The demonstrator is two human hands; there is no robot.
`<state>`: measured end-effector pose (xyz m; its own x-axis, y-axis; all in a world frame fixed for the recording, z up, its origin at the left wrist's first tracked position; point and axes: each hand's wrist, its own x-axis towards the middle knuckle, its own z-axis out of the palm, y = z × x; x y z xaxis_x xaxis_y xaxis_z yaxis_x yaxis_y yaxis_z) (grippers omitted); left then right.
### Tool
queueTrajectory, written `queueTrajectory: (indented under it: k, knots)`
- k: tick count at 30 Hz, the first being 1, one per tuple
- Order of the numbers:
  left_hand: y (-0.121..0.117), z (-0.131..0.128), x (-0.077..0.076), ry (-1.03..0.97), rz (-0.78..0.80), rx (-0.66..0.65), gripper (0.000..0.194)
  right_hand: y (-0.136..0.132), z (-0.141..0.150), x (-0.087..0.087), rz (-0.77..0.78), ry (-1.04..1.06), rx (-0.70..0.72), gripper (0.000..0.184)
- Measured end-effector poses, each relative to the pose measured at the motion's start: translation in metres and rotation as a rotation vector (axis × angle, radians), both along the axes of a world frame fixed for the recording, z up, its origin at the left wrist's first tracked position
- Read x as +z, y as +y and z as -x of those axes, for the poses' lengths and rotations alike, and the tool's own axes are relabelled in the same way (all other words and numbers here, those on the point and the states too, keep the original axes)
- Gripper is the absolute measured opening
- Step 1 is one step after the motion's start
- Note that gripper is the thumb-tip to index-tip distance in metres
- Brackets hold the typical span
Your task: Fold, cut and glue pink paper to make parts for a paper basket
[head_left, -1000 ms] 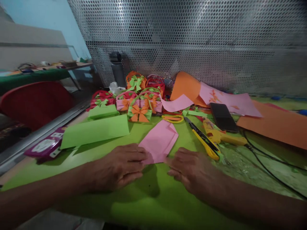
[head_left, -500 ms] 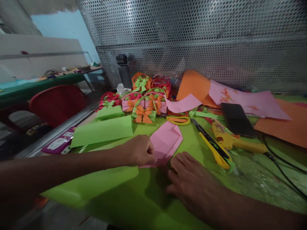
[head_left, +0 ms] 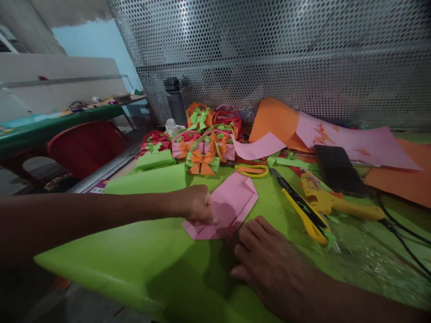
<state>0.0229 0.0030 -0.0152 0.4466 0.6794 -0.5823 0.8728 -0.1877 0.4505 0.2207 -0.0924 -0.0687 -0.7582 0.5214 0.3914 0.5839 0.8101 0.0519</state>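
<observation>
A folded pink paper [head_left: 234,195] with creased flaps lies on the green tabletop in front of me. My left hand [head_left: 195,204] is closed in a fist and rests on the paper's lower left part, knuckles and thumb against it. By the paper's lower right edge, my right hand [head_left: 261,251] lies palm down with bent fingers, thumb apart from them. Its fingertips are partly hidden, touching or close to the edge. Beyond the paper are yellow-handled scissors [head_left: 252,170]. A yellow and black cutter knife [head_left: 301,206] lies to the right.
Several small paper baskets with bows [head_left: 202,161] stand at the back, near a grey bottle [head_left: 175,103]. On the right are a yellow glue gun [head_left: 336,204] with a cable, a phone [head_left: 340,170] and orange and pink sheets [head_left: 357,134]. Green folded paper [head_left: 151,177] lies left.
My left fist has slid slightly up and left over the pink paper, so its lower left corner shows now. My right hand stays nearly in place. The view has shifted slightly.
</observation>
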Motion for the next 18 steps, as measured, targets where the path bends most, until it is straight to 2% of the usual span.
queueTrajectory:
  k: [4,6,9,11,12,14,16,18]
  knots:
    - [0.006,0.015,0.0,-0.04,-0.091,-0.034,0.034,-0.001,-0.001,-0.004,-0.025,-0.013,-0.022,0.039]
    - [0.0,0.018,0.0,-0.066,-0.232,-0.043,0.034,0.0,-0.002,-0.005,-0.021,-0.041,-0.012,0.042]
    - [-0.023,0.016,-0.004,-0.145,-0.492,-0.062,0.029,0.0,-0.003,-0.005,0.017,-0.1,0.009,0.04]
    - [-0.042,0.018,-0.012,-0.233,-0.615,-0.154,0.026,0.001,-0.004,-0.002,0.032,-0.102,0.009,0.042]
    - [-0.05,0.02,-0.018,-0.333,-0.721,-0.299,0.026,0.001,-0.004,0.0,0.044,-0.097,0.006,0.042]
    - [-0.062,0.025,-0.03,-0.432,-0.886,-0.472,0.023,0.002,-0.006,0.004,0.072,-0.083,0.017,0.038]
    - [-0.067,0.03,-0.04,-0.481,-0.988,-0.536,0.021,0.004,-0.008,0.007,0.108,-0.064,0.049,0.029]
    - [-0.068,0.033,-0.045,-0.496,-1.009,-0.525,0.019,0.007,-0.01,0.007,0.155,-0.005,0.084,0.018]
